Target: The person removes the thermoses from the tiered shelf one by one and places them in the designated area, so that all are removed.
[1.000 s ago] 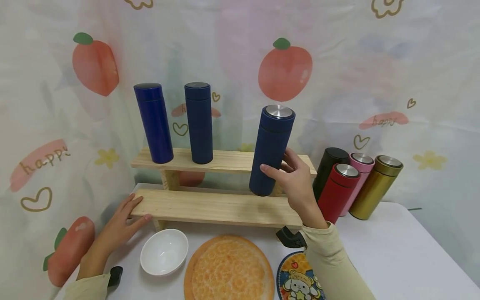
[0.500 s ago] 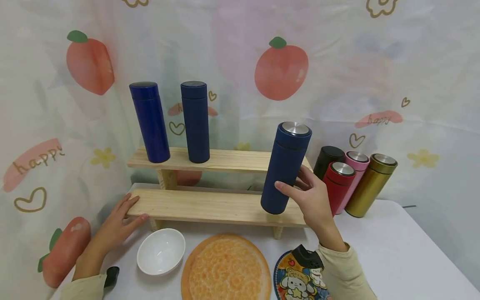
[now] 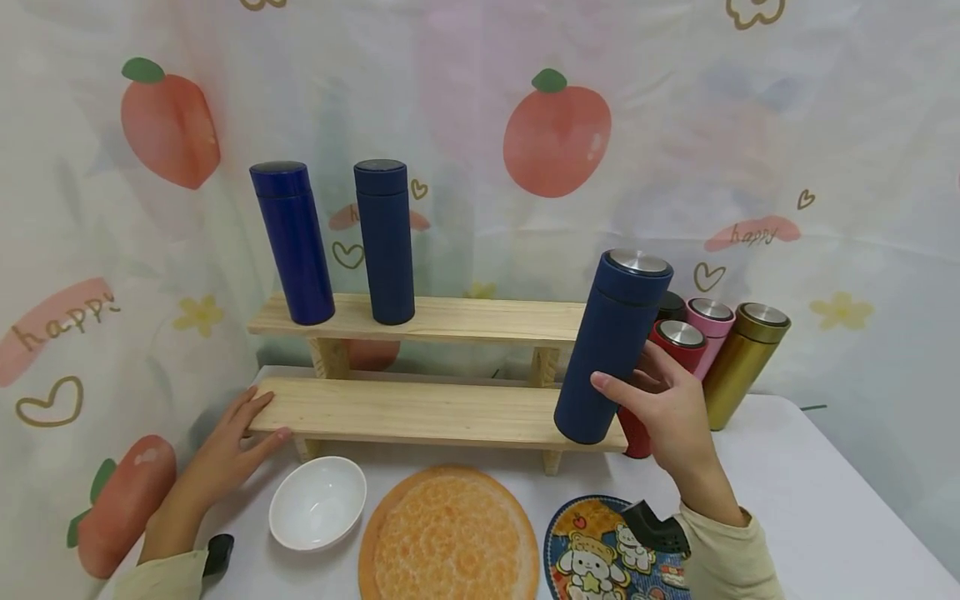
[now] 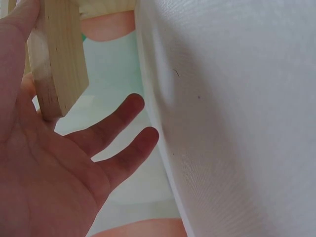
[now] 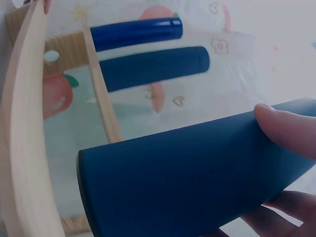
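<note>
My right hand (image 3: 678, 425) holds a dark blue thermos bottle (image 3: 613, 346) with a silver lid top, thumb in front and fingers behind. Tilted, the bottle hangs at the right end of the lower wooden shelf (image 3: 420, 412); whether it touches the board I cannot tell. At the shelf's left end my left hand (image 3: 217, 467) rests on the board, two fingers (image 4: 116, 121) stretched loosely beyond it in the left wrist view. A glossy blue thermos (image 3: 294, 246) and a matte navy thermos (image 3: 386, 246) stand on the upper shelf (image 3: 487, 317).
Right of the shelves stand a red thermos (image 3: 678, 343), a pink one (image 3: 712, 333), a gold one (image 3: 742, 367) and a partly hidden black one (image 3: 670, 307). In front lie a white bowl (image 3: 318, 504), a round orange-brown mat (image 3: 450, 542) and a cartoon mat (image 3: 592, 554).
My right hand has carried the dark blue thermos right and down from before the upper shelf to the lower shelf's right end. My left hand has stayed at the shelf's left end.
</note>
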Demonstrator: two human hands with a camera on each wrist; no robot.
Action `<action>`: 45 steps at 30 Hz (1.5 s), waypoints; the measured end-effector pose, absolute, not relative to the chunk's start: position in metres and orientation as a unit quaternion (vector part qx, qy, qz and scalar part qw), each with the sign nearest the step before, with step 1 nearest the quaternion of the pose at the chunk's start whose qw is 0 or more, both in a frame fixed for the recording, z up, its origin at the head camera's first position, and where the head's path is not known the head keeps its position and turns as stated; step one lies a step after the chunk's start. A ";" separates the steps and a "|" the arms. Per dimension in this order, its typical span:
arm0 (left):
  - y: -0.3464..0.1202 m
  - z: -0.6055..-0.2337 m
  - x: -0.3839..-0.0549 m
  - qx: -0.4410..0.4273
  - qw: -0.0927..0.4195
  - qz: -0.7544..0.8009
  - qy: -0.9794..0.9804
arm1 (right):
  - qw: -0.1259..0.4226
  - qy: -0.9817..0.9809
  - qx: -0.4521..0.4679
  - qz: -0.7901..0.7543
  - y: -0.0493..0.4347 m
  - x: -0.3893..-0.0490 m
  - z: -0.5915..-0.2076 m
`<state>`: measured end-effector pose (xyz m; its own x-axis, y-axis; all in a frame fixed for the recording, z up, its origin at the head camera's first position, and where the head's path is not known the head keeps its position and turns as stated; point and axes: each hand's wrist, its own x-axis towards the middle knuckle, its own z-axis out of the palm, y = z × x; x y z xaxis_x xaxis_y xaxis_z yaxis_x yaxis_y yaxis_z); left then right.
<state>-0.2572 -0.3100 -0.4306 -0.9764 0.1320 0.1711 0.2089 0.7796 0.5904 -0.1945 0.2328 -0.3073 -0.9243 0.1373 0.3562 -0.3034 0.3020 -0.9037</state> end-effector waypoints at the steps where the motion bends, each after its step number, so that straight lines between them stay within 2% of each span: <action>1: -0.310 -0.430 -0.257 -0.090 0.059 -0.319 -0.942 | 0.189 -0.783 0.053 0.590 0.236 -0.193 -0.306; 16: -0.312 -0.430 -0.255 -0.094 0.061 -0.326 -0.939 | 0.221 -0.782 -0.039 0.581 0.291 -0.180 -0.293; 24: -0.313 -0.431 -0.256 -0.096 0.063 -0.325 -0.939 | 0.238 -0.782 -0.058 0.573 0.313 -0.176 -0.294; 37: -0.310 -0.429 -0.256 -0.100 0.067 -0.328 -0.937 | 0.260 -0.763 -0.118 0.579 0.344 -0.181 -0.302; 45: -0.311 -0.431 -0.256 -0.097 0.063 -0.328 -0.937 | 0.248 -0.748 -0.150 0.597 0.357 -0.193 -0.317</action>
<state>-0.2562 -0.3109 -0.4312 -0.9733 0.1400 0.1821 0.2230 0.7658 0.6032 -0.1930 0.3567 -0.3173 -0.8317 0.5213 0.1914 -0.0712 0.2418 -0.9677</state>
